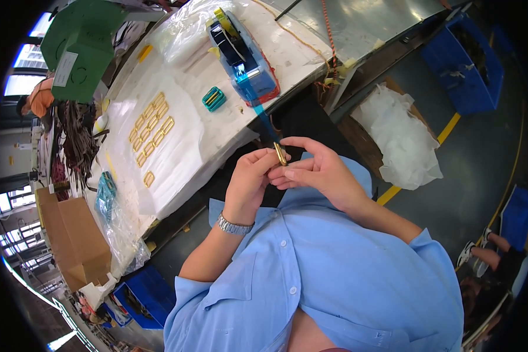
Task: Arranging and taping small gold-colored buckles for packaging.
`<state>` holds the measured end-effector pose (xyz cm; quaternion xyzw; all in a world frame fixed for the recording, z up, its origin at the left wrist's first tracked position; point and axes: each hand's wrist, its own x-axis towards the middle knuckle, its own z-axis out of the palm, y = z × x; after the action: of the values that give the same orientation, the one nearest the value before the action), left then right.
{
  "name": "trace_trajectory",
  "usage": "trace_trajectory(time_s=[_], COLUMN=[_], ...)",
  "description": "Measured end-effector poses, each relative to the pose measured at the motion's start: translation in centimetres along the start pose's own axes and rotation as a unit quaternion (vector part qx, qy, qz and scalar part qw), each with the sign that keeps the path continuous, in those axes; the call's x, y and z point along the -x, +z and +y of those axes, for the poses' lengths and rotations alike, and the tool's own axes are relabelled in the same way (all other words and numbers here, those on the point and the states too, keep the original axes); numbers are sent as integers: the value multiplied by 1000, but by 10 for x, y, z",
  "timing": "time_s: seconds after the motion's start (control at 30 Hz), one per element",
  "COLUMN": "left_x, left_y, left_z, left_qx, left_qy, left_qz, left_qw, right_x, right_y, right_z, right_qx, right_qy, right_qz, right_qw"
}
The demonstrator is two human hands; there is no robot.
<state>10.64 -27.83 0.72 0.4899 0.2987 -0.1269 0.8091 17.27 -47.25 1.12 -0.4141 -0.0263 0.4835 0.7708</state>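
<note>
In front of my shirt, my left hand [251, 176] pinches a small gold rectangular buckle [280, 154] between thumb and fingertips. My right hand [318, 170] meets it from the other side, its index finger at the buckle's upper end and its other fingers curled by the lower end. A strip of blue tape [265, 121] runs taut from the blue-grey tape dispenser [255, 64] down to the buckle. On the table, a teal-wrapped bundle of gold buckles [214, 99] lies left of the dispenser. Farther left, several loose gold buckles [152, 132] are laid in rows on a white sheet [185, 146].
The white table [229, 126] ends just beyond my hands. Clear plastic [190, 35] lies at its far side, a teal-wrapped bundle [105, 193] at its left end. Cardboard boxes [70, 234], white plastic wrapping [399, 135] and a blue crate [460, 64] stand around. Other people are farther off.
</note>
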Motion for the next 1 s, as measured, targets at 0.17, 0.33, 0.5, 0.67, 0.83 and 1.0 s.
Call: trace_trajectory(time_s=[0.17, 0.33, 0.5, 0.67, 0.83, 1.0], left_x=[-5, -11, -15, -15, 0, 23], left_y=[-5, -4, -11, -8, -7, 9], left_z=[4, 13, 13, 17, 3, -7], left_qx=[50, 120, 166, 201, 94, -271], left_qy=[-38, -120, -159, -171, -33, 306], left_qz=[-45, -6, -18, -44, -33, 130], left_qw=[997, 986, 973, 964, 995, 903], right_x=[-13, -20, -36, -41, -42, -40], right_y=[-4, 6, -11, -13, -8, -4], right_z=[-5, -34, -17, -6, -4, -4], right_qx=[183, 384, 455, 254, 235, 181], right_qy=[-59, 8, -157, -140, -130, -123], right_qz=[5, 55, 60, -14, 9, 24], right_qw=[981, 921, 874, 957, 963, 975])
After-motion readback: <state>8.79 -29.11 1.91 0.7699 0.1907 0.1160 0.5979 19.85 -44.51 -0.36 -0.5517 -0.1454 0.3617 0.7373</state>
